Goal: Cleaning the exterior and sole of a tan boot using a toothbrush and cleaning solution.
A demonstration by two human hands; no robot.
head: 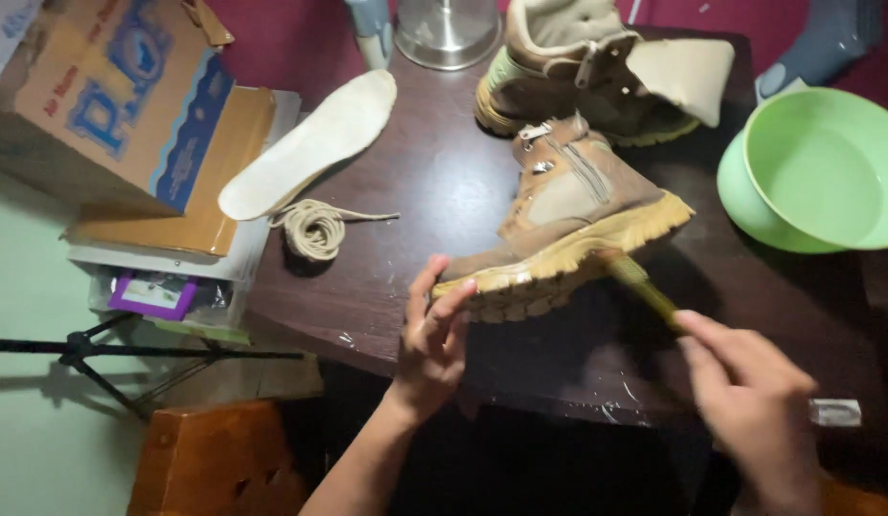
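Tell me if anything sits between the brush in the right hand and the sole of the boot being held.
Nothing visible does. The right hand holds the brush with its tip already at the sole of the boot, and the left hand grips the toe end, clear of the brush's spot.

Tan-brown boot [568, 205] with yellowish sole, pale green bowl [826, 167], cream insole [310, 141], dark brown table [434, 182]

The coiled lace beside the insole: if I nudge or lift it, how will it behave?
The coiled lace is probably floppy and light; its loose tail already trails across the table, so a lift would likely uncoil it. A nudge should slide it, not roll it.
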